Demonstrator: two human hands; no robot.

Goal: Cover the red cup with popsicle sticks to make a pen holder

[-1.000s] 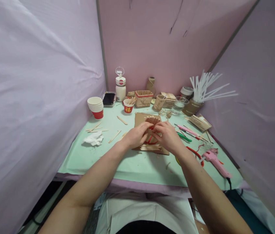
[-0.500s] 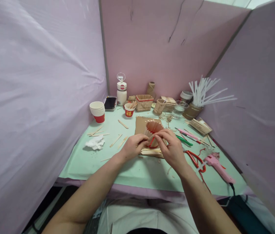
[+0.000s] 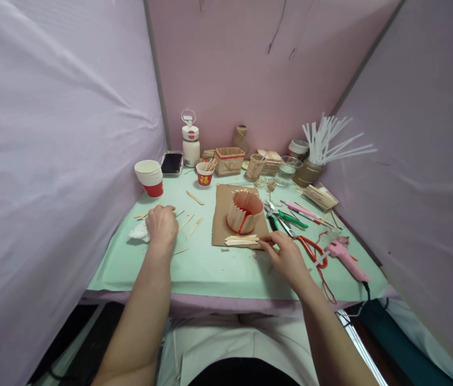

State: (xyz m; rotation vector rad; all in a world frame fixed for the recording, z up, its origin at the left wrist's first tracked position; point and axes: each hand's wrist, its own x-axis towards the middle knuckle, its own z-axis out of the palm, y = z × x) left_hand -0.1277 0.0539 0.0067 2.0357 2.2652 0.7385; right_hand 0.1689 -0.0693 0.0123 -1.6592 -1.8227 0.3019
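Note:
A round cup-like wall of upright wooden craft sticks (image 3: 236,215) stands on a brown cardboard piece (image 3: 220,225), with red along its base and inside. In front of it, several flat wooden sticks (image 3: 242,240) lie together near the cardboard's front edge. My right hand (image 3: 286,257) has thumb and forefinger brought together at the right end of these sticks. Off to the left, my left hand (image 3: 162,225) is curled down over small sticks beside a crumpled white tissue (image 3: 140,232). Its fingertips are mostly hidden.
Cutting pliers (image 3: 276,214), red-handled scissors (image 3: 310,246) and a pink glue gun (image 3: 347,259) lie on the right. White paper cups (image 3: 149,174), a bottle (image 3: 191,150), a stick-walled basket (image 3: 229,162), a clear cup of liquid (image 3: 288,170) and glue sticks (image 3: 325,139) stand behind.
Both hands have come off the round stick piece, which now stands by itself on the cardboard. My left hand moved left to the tissue; my right hand moved down to the flat sticks.

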